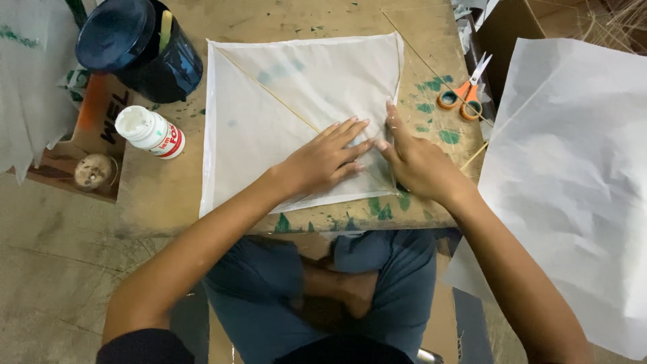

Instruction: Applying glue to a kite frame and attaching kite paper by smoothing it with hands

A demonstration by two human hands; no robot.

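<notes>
A glue bottle [149, 131] is standing at the left of the table [155, 195]. On the white paper square [269, 114], already laid over a thin diagonal stick [269, 91], the left hand [323, 160] is pressing flat, holding nothing, while the right hand [418, 162], fingers spread, is smoothing the folded right edge; the lower stretch looks unfinished. Orange scissors [465, 94] are lying idle at the right.
</notes>
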